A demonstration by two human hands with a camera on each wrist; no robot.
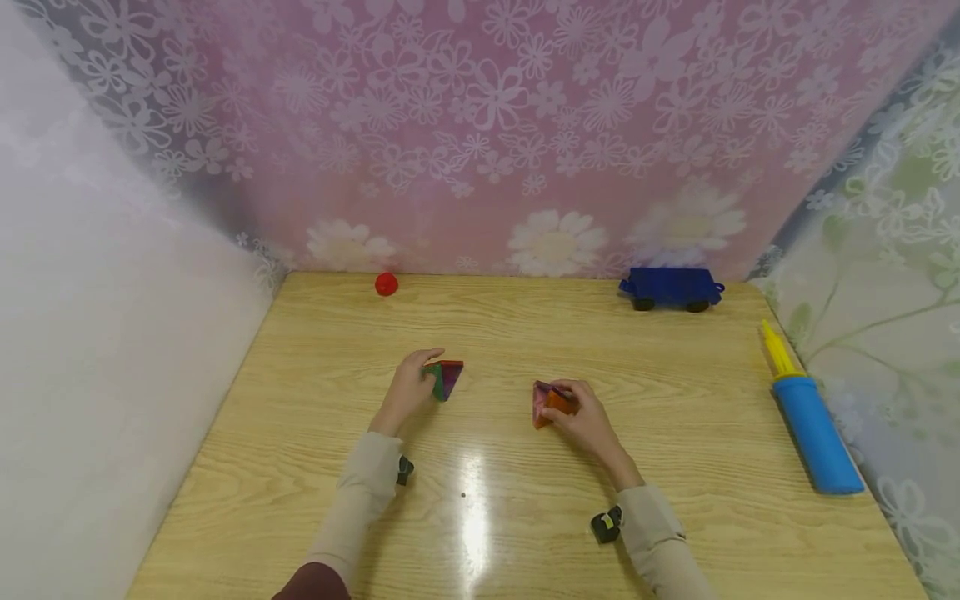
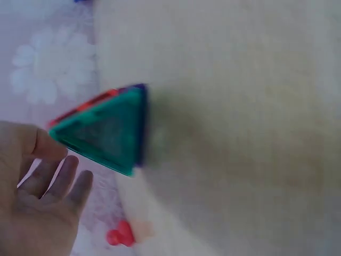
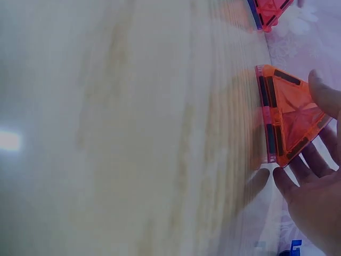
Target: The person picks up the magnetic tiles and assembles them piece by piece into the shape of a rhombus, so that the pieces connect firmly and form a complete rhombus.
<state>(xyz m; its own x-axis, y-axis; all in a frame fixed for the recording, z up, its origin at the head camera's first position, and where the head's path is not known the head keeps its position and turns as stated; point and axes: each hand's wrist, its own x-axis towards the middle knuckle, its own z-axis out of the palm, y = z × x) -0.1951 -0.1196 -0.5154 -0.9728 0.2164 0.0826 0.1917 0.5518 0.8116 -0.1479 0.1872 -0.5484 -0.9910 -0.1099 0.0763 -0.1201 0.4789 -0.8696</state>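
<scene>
My left hand [image 1: 407, 390] pinches a small pyramid of triangular magnetic tiles [image 1: 452, 377] just left of the table's middle. Its green triangle [image 2: 104, 133] faces the left wrist view, with red and dark purple edges behind; that view is blurred. Over to the right, the fingers and thumb of my right hand [image 1: 596, 423] hold a second group of triangular magnetic tiles [image 1: 540, 402]. An orange triangle [image 3: 293, 114] fronts that group in the right wrist view, with a pink tile along its edge. The two tile groups stand apart. My fingers hide part of each.
On the wooden table [image 1: 480, 325], a small red object [image 1: 386, 284] lies at the back left. A blue toy wagon [image 1: 670, 287] stands at the back right. Along the right edge lies a blue and yellow hand pump [image 1: 817, 433]. Flowered curtain [image 1: 487, 167] hangs behind.
</scene>
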